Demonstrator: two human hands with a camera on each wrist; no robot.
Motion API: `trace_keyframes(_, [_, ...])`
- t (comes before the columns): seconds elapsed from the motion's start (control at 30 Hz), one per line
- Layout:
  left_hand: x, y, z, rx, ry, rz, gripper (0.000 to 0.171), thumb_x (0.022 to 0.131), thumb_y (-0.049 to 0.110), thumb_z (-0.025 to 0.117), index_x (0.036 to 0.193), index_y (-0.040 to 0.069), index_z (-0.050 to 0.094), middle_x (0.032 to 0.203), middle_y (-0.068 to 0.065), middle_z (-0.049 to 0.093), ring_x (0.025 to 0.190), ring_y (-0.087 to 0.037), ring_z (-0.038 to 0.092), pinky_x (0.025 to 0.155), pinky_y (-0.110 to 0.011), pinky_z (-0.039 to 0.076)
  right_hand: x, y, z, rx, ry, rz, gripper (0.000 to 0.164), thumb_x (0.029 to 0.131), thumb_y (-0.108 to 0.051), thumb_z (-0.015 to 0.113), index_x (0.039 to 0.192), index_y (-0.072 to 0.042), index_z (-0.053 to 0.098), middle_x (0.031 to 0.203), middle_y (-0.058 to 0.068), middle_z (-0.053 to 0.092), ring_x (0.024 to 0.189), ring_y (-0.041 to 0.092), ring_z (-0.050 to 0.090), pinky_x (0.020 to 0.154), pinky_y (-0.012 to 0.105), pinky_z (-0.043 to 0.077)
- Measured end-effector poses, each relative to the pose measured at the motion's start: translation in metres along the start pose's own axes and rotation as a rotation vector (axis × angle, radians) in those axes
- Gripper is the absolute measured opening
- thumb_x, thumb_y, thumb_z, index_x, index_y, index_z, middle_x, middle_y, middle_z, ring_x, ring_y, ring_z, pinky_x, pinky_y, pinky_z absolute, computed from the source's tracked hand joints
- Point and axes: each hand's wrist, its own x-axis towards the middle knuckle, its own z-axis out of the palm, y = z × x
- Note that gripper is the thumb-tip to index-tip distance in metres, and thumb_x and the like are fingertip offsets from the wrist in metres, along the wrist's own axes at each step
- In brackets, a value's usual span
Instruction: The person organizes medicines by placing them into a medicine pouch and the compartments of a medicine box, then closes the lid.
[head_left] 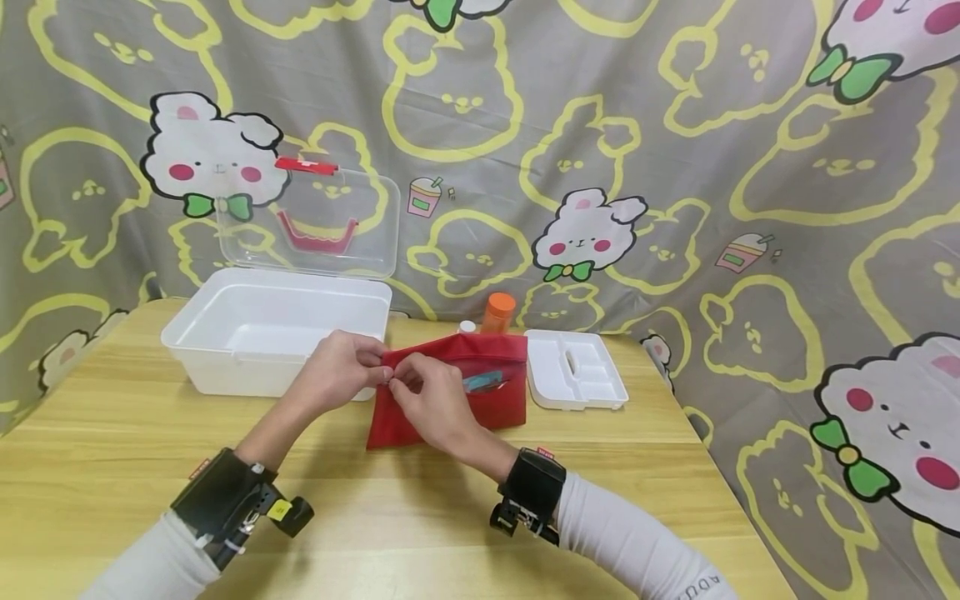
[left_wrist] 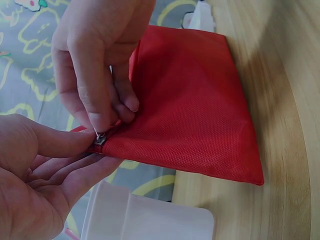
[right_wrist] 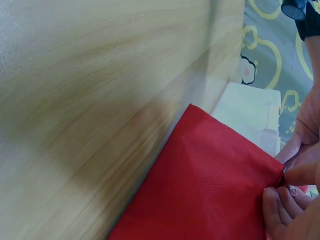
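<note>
A red fabric zip pouch (head_left: pixel 500 408) stands tilted up on the table between the hands. My left hand (head_left: pixel 337 371) grips its upper left corner, thumb on top and fingers beneath, at the end of the zipper. My right hand (head_left: pixel 437 404) pinches the small metal zipper pull (left_wrist: pixel 100 139) at that same corner, thumb and forefinger together. The other fingers of the right hand rest against the pouch's upper edge. A teal item (head_left: pixel 482 381) shows at the pouch's upper part; its kind is unclear.
Left behind the pouch stands a white plastic box (head_left: pixel 255 371), its clear lid (head_left: pixel 375 225) with a red latch raised. An orange bottle (head_left: pixel 498 312) and a small white cap (head_left: pixel 467 327) stand behind the pouch. At right lies a white divided tray (head_left: pixel 551 383). A patterned curtain (head_left: pixel 480 192) hangs behind.
</note>
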Motion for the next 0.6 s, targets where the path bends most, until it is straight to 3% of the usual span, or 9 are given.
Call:
trace_keyframes(0.33, [0.001, -0.0021, 0.0002, -0.001, 0.013, 0.005, 0.023, 0.09, 0.005, 0.072, 0.112, -0.003, 0.074, 0.101, -0.019, 0.077, 0.092, -0.027, 0.076, 0.08, -0.04, 0.062, 0.0024, -0.0015, 0.0024, 0.071, 0.041, 0.036, 0.006, 0.091, -0.012, 0.074, 0.095, -0.009, 0.07, 0.087, 0.002, 0.076, 0.076, 0.007, 0.069, 0.071, 0.017, 0.057])
trace_keyframes(0.6, [0.0008, -0.0039, 0.0005, -0.015, 0.017, -0.01, 0.025, 0.091, 0.005, 0.071, 0.114, -0.002, 0.073, 0.101, -0.018, 0.077, 0.09, -0.025, 0.076, 0.077, -0.038, 0.062, 0.0036, -0.0016, 0.0002, 0.046, 0.0, 0.015, 0.004, 0.092, -0.012, 0.073, 0.094, -0.008, 0.074, 0.087, 0.001, 0.077, 0.078, 0.007, 0.072, 0.074, 0.017, 0.057])
